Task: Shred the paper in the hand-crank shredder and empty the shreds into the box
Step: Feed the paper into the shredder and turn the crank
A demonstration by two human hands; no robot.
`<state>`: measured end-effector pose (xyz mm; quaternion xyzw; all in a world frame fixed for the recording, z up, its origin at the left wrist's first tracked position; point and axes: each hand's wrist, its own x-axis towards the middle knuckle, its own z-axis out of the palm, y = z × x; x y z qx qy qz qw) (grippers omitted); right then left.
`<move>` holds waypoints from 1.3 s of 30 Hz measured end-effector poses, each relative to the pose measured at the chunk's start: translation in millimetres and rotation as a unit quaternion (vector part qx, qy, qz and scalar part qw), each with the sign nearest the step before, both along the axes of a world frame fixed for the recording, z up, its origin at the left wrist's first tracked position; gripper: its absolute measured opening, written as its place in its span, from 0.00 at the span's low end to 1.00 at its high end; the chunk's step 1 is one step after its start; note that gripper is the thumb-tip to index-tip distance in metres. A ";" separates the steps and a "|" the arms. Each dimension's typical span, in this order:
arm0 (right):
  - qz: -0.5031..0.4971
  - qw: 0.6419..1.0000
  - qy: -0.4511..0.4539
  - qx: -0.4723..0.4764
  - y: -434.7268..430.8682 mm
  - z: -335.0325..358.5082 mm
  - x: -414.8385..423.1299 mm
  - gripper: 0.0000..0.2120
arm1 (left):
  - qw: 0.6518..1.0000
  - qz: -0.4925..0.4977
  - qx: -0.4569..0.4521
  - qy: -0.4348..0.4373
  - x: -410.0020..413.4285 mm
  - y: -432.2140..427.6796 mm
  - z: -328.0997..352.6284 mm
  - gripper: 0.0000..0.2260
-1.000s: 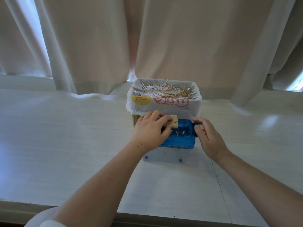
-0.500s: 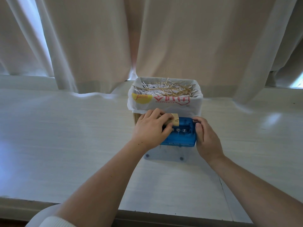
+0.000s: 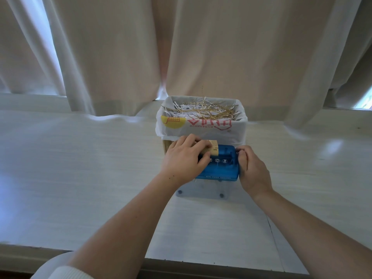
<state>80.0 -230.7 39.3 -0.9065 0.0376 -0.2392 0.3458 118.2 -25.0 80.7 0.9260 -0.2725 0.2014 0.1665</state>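
Observation:
The blue hand-crank shredder (image 3: 220,166) stands on its clear bin on the white table, right in front of the box. My left hand (image 3: 186,159) lies over the shredder's left top, its fingers pressing a tan printed paper (image 3: 212,150) into the slot. My right hand (image 3: 251,169) is closed around the crank at the shredder's right side; the crank itself is hidden. Behind stands the box (image 3: 201,125), lined with a white plastic bag and filled with white and tan shreds (image 3: 203,112).
The white table (image 3: 80,168) stretches wide to both sides, with its front edge near the bottom of the view. Beige curtains (image 3: 201,47) hang just behind the box, touching the tabletop.
My right hand has turned on the crank, its fingers curling in closer to the shredder's side. My left hand stays on the paper, which sits slightly lower in the slot.

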 end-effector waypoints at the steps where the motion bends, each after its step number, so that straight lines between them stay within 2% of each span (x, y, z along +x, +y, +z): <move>1: 0.001 1.000 0.000 0.000 0.2 0.5 -0.1 0.14 | 1.000 0.001 0.000 0.000 -0.1 -0.1 0.0 0.16; 7: -0.019 0.999 0.026 0.041 3.7 -1.3 -1.0 0.20 | 1.000 0.000 -0.012 -0.002 -0.7 0.1 0.1 0.15; 17: -0.034 0.995 0.092 -0.011 -2.1 5.0 2.5 0.16 | 1.000 -0.002 -0.014 -0.003 -1.6 0.5 0.3 0.15; 24: -0.041 0.990 0.137 0.015 -0.9 10.0 4.4 0.18 | 1.000 0.003 -0.014 -0.005 -1.6 -0.1 0.7 0.14; 29: -0.027 0.995 0.092 0.021 0.8 5.2 -9.7 0.24 | 1.000 -0.001 -0.004 -0.006 -2.2 0.8 0.0 0.15; 34: -0.004 0.999 0.036 0.006 2.8 -4.6 -20.2 0.16 | 1.000 0.001 -0.007 -0.008 -1.3 1.1 -0.6 0.15; 39: -0.004 0.999 0.031 -0.015 6.0 -6.6 -19.1 0.14 | 1.000 0.001 -0.009 -0.006 0.0 0.8 -2.1 0.15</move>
